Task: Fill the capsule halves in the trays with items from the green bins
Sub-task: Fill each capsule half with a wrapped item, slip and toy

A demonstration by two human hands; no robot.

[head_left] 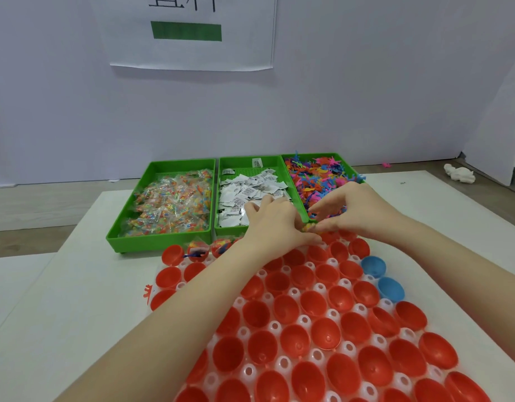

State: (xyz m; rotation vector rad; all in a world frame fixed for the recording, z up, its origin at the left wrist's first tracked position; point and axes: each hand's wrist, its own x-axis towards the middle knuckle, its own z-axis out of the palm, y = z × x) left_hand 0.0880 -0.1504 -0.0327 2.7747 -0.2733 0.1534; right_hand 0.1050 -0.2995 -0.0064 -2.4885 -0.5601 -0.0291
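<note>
A white tray (282, 364) holds several red capsule halves (291, 335) and two blue capsule halves (373, 266). Behind it stand three green bins: the left bin (160, 237) with clear candy packets, the middle bin (221, 166) with white paper packets, the right bin (346, 162) with colourful rubber figures. My left hand (272, 224) and my right hand (352, 210) meet over the tray's far edge. Both pinch a small yellow-orange item (308, 226) between their fingertips. Two far-left capsule halves (197, 252) hold items.
A white sheet with a green bar (186, 31) hangs on the wall behind. A crumpled white object (459, 172) lies at the far right on the table. A small orange figure (147, 294) lies by the tray's left edge.
</note>
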